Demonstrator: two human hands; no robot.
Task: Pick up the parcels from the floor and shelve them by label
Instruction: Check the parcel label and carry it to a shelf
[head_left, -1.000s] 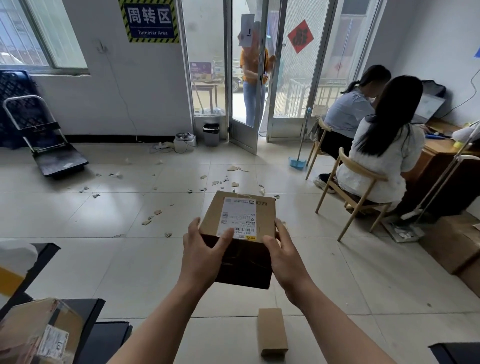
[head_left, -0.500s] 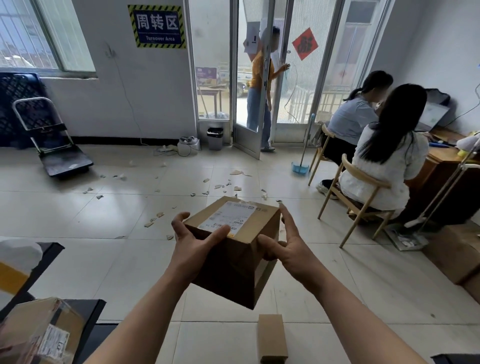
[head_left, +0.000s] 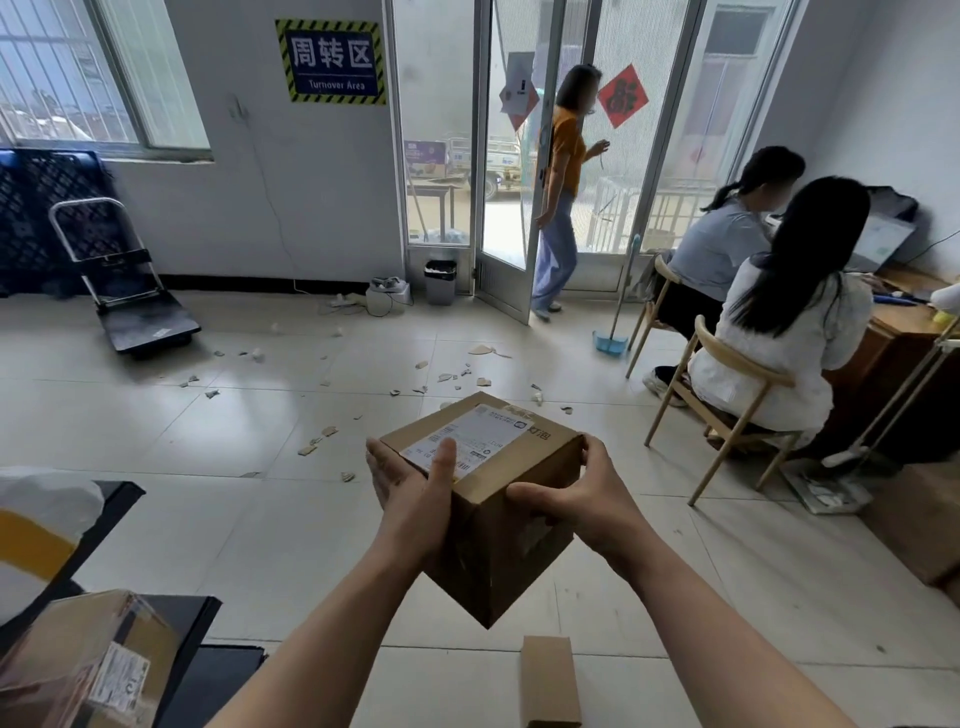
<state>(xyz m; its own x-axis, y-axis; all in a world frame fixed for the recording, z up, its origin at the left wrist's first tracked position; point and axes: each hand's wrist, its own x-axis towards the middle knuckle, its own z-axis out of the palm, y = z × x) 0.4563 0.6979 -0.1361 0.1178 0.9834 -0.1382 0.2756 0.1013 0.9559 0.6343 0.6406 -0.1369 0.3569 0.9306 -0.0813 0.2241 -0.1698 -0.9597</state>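
This is a pale tiled floor in a sorting room. A blue "Turnover Area" sign hangs on the far wall and a folded hand trolley leans under the window. Cardboard scraps lie scattered across the tiles. Someone in an orange top stands at the open glass door, and two seated people work at a desk on the right.

From the head camera, the parcel is off the floor and held in the air in front of the person, one corner pointing down. Its white label faces up. The left hand grasps the box's left side, with the thumb lying across the label's near edge. The right hand clasps the right side, thumb on the near face and fingers wrapped over the far edge. A smaller parcel lies on the tiles just below, and another labelled box sits on a dark shelf at lower left.

I take this to be the label-reading step: the box is picked up and angled for a look. The left thumb covers part of the print, so it may need to slide off. The next move calls for reading the code, turning toward the matching shelf and carrying the box level with both hands. The small one on the floor waits its turn.
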